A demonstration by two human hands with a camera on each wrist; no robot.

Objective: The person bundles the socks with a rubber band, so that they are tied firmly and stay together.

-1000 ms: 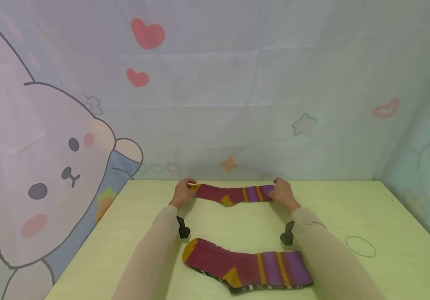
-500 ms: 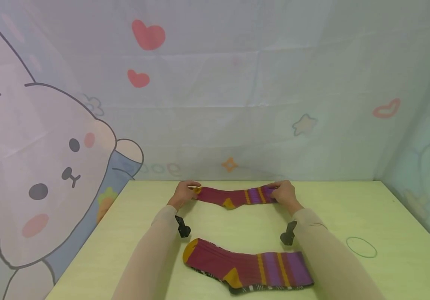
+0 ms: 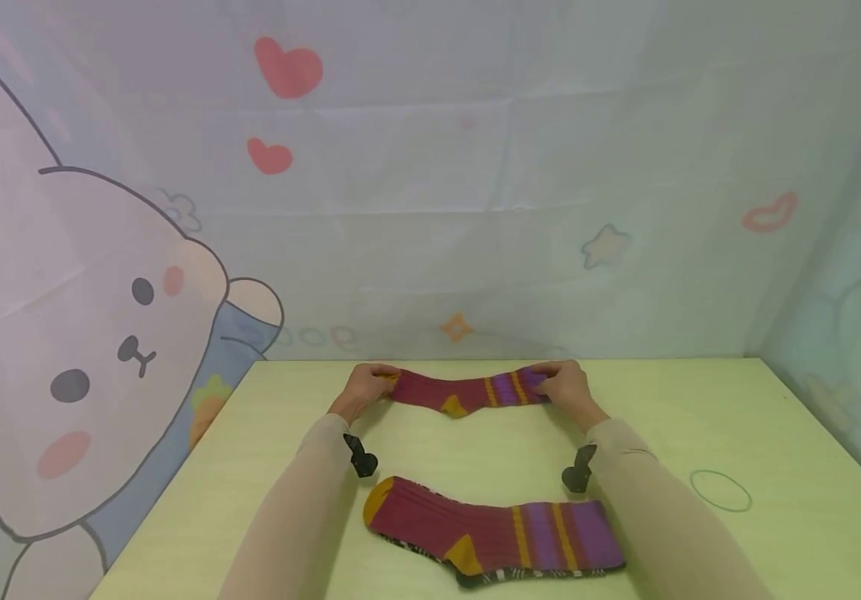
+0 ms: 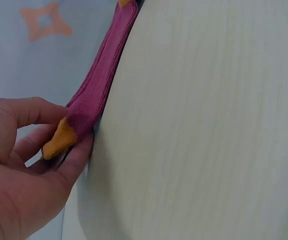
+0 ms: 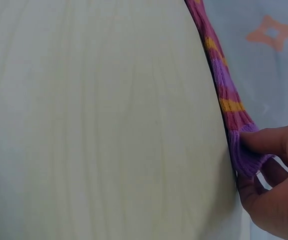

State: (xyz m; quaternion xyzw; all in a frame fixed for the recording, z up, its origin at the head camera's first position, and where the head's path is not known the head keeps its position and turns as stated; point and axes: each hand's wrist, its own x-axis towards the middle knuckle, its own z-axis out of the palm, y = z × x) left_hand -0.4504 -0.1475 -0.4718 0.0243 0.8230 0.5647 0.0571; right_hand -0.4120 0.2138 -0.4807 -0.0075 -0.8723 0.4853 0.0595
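Observation:
A maroon sock [image 3: 430,392] with yellow toe and heel and a purple-and-yellow striped cuff lies lengthwise along the far edge of the table. My left hand [image 3: 364,390] pinches its toe end; in the left wrist view the yellow toe tip [image 4: 59,141] shows between thumb and fingers. At the other end my right hand [image 3: 568,390] grips the purple cuff [image 5: 246,157], thumb on top and fingers at its underside. Nearer me, between the forearms, a matching sock [image 3: 430,517] lies flat over a black-and-white patterned piece [image 3: 508,575], mostly hidden beneath it.
On the right of the pale yellow table [image 3: 460,454] lies a thin green ring [image 3: 721,491]. A printed cloth backdrop [image 3: 430,208] rises just behind the far edge. Black mounts [image 3: 578,468] hang at both wrists.
The fingers of my right hand have come down onto the cuff, after standing raised a second ago. The far sock has barely moved; the near sock stays put.

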